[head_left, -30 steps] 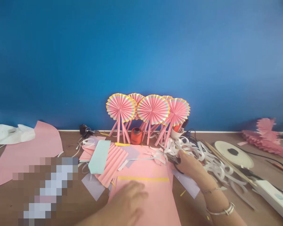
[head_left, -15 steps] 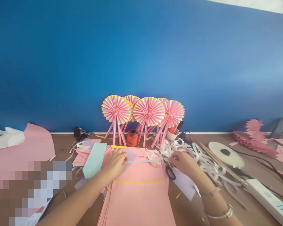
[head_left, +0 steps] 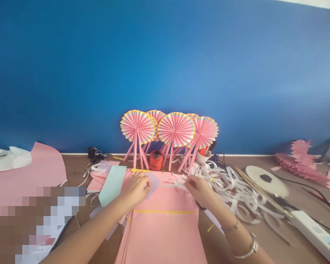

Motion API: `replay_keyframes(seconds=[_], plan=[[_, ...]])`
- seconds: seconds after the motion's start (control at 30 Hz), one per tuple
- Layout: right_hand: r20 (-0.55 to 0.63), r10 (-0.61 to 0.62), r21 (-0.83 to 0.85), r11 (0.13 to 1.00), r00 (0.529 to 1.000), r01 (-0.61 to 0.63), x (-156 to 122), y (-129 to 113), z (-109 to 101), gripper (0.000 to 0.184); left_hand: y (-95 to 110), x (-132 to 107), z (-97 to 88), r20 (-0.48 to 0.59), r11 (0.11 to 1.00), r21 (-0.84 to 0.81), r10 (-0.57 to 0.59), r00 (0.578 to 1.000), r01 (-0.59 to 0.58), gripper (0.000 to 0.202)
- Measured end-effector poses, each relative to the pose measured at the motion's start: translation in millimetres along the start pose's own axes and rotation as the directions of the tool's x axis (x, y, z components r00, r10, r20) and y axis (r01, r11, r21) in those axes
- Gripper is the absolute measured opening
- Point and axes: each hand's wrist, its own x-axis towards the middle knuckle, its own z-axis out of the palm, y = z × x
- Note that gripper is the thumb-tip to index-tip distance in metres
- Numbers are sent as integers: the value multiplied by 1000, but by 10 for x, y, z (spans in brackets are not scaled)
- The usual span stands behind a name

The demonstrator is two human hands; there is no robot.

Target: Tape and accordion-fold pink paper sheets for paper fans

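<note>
A stack of pink paper sheets (head_left: 165, 234) lies on the brown floor in front of me, with a yellow strip (head_left: 164, 211) across the top sheet. My left hand (head_left: 136, 189) pinches one end of a thin white paper strip (head_left: 167, 184) at the stack's far edge. My right hand (head_left: 199, 190) pinches the other end, so the strip stretches between them. A pleated pink paper (head_left: 121, 179) and a pale green sheet (head_left: 112, 184) lie left of my left hand. Black scissor handles (head_left: 201, 208) show just under my right wrist.
Several pink paper fans on sticks (head_left: 170, 134) lean against the blue wall, with an orange spool (head_left: 156, 160) below. A heap of curled white strips (head_left: 231, 187) lies right, then a white tape roll (head_left: 266, 180), a power strip (head_left: 316, 233) and cables. More pink paper (head_left: 24, 179) lies left.
My left hand reached forward from the near edge of the stack to the strip. My right hand left the scissors, moved left and took the strip's other end.
</note>
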Motion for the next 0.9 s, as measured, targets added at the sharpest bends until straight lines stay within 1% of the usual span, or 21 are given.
replay_keyframes(seconds=[0.07, 0.17, 0.23, 0.3, 0.37, 0.47, 0.53, 0.67, 0.77, 0.9], plan=[[-16, -38, 52, 998, 999, 39, -80, -27, -39, 15, 24, -70, -131, 17, 993, -108, -40, 999, 41, 9], [-5, -89, 198, 976, 996, 89, -232, -90, -57, 20, 51, -259, -319, 98, 958, -259, -95, 991, 118, 11], [24, -106, 271, 958, 994, 96, -332, -128, -24, 23, 46, -412, -374, 147, 931, -319, -137, 979, 179, 14], [34, -106, 283, 955, 994, 92, -412, -142, 46, 25, 12, -557, -349, 168, 908, -349, -183, 969, 232, 15], [33, -103, 271, 958, 994, 91, -468, -122, 142, 23, -46, -672, -267, 162, 883, -375, -238, 958, 283, 15], [72, -95, 260, 963, 993, 73, -514, -54, 279, 17, -124, -777, -130, 138, 849, -391, -328, 934, 356, 13], [91, -86, 246, 967, 992, 61, -532, -11, 339, 16, -142, -810, -77, 116, 848, -368, -364, 924, 381, 12], [96, -98, 171, 982, 991, 81, -558, 23, 391, 15, -122, -827, -47, 77, 866, -327, -374, 924, 378, 16], [99, -121, 109, 988, 988, 110, -573, 18, 406, 15, -129, -827, -15, 75, 880, -297, -365, 928, 370, 21], [129, -137, 17, 991, 982, 136, -580, 16, 417, 16, -159, -826, 46, 79, 878, -270, -388, 918, 395, 19]])
